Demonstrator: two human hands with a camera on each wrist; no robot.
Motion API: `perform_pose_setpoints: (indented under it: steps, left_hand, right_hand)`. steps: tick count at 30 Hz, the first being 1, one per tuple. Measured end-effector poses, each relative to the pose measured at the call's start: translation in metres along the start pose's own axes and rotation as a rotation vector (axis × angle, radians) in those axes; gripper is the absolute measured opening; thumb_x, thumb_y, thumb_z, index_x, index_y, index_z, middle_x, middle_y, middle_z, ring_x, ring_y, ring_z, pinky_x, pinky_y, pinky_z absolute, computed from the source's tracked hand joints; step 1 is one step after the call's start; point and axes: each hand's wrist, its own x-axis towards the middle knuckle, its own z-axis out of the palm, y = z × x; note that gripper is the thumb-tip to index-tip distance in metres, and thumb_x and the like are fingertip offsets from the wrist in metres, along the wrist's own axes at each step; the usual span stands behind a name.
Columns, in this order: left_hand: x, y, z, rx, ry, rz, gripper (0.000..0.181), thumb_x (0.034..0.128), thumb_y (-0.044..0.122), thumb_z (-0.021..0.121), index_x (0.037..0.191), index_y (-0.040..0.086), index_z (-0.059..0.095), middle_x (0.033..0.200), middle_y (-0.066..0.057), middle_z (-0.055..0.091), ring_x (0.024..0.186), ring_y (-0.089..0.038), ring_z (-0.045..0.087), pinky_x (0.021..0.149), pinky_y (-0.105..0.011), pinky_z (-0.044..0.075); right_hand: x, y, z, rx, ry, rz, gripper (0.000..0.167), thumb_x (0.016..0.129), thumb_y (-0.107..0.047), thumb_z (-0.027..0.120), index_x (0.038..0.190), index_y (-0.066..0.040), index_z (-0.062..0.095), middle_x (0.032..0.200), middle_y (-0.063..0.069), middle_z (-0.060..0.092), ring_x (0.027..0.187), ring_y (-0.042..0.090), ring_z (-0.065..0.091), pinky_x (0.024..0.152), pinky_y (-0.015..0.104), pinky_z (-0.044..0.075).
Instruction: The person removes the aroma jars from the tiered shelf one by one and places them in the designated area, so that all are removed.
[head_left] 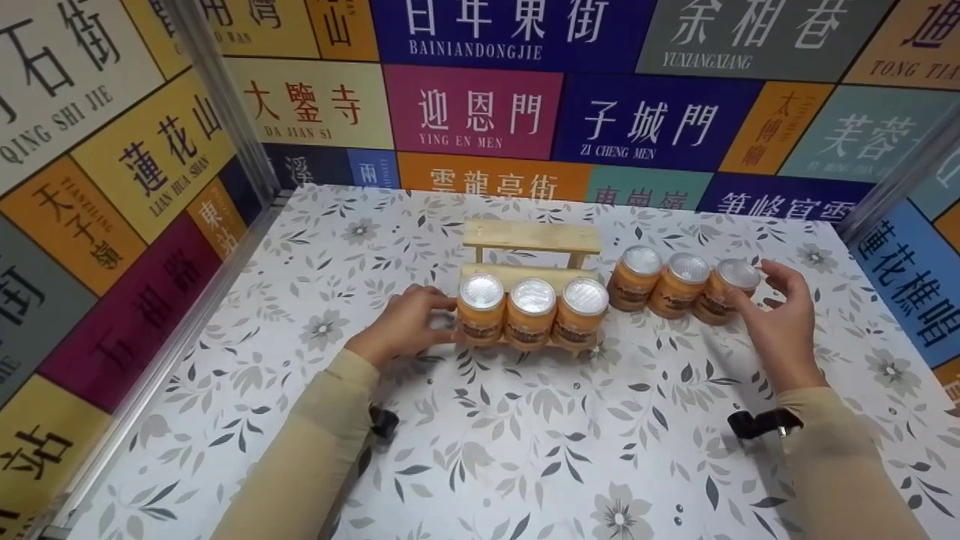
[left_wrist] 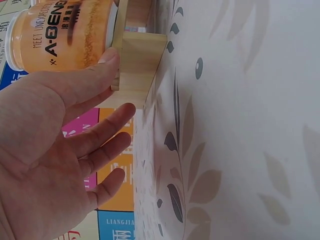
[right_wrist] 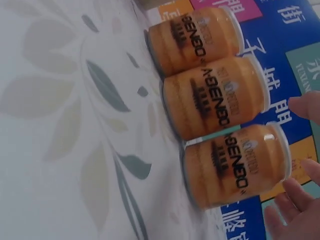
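Note:
A stepped wooden rack (head_left: 531,237) stands on the table, with three orange cans on its lower step: a left can (head_left: 481,319), a middle can (head_left: 531,322) and a right can (head_left: 579,321). My left hand (head_left: 405,322) is at the rack's left end. In the left wrist view its thumb (left_wrist: 95,75) touches the rack's edge by the base of a can, and the other fingers are loosely spread. To the right, three similar cans (head_left: 677,289) stand in a row on the table. My right hand (head_left: 784,322) is spread beside the rightmost can (right_wrist: 235,167), its fingers near the lid.
A white flowered cloth (head_left: 510,450) covers the table. Colourful sign panels (head_left: 472,112) line the back and both sides. The rack's upper step holds no cans. Dark wrist straps (head_left: 761,425) are on both arms.

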Motion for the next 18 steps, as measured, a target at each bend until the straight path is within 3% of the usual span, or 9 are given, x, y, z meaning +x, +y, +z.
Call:
perform_pose_setpoints:
  steps: [4, 7, 12, 18]
  left_hand:
    - [0.0, 0.0, 0.0, 0.001, -0.002, -0.007, 0.063, 0.0844, 0.037, 0.085, 0.142, 0.02, 0.064, 0.134, -0.004, 0.066, 0.127, -0.026, 0.053, 0.113, -0.05, 0.037]
    - [0.0, 0.0, 0.0, -0.001, -0.002, -0.007, 0.063, 0.0848, 0.036, 0.085, 0.142, 0.02, 0.064, 0.133, -0.004, 0.067, 0.126, -0.026, 0.053, 0.113, -0.05, 0.037]
    - [0.0, 0.002, 0.0, -0.012, -0.002, -0.017, 0.063, 0.0847, 0.034, 0.085, 0.142, 0.019, 0.064, 0.132, -0.004, 0.066, 0.124, -0.025, 0.053, 0.112, -0.049, 0.038]
    - [0.0, 0.002, 0.0, -0.008, -0.004, -0.017, 0.061, 0.085, 0.033, 0.085, 0.141, 0.02, 0.064, 0.132, -0.003, 0.066, 0.125, -0.024, 0.053, 0.111, -0.049, 0.037]
  right_hand:
    - [-0.008, -0.011, 0.002, 0.003, 0.062, -0.051, 0.063, 0.092, -0.032, 0.078, 0.148, -0.022, 0.05, 0.144, -0.008, 0.049, 0.127, 0.011, 0.046, 0.098, 0.024, 0.036]
    - [-0.014, -0.019, 0.006, 0.031, 0.059, -0.105, 0.059, 0.093, -0.03, 0.077, 0.145, -0.018, 0.052, 0.142, -0.008, 0.051, 0.124, 0.01, 0.048, 0.093, 0.022, 0.037]
    - [-0.028, -0.036, 0.011, 0.085, 0.027, -0.183, 0.046, 0.094, -0.02, 0.076, 0.135, -0.011, 0.06, 0.132, -0.002, 0.06, 0.112, 0.012, 0.055, 0.087, 0.017, 0.045]
    - [-0.04, -0.05, 0.019, 0.094, -0.072, -0.253, 0.038, 0.095, -0.013, 0.074, 0.13, -0.003, 0.063, 0.113, 0.0, 0.065, 0.097, 0.009, 0.061, 0.079, 0.013, 0.049]
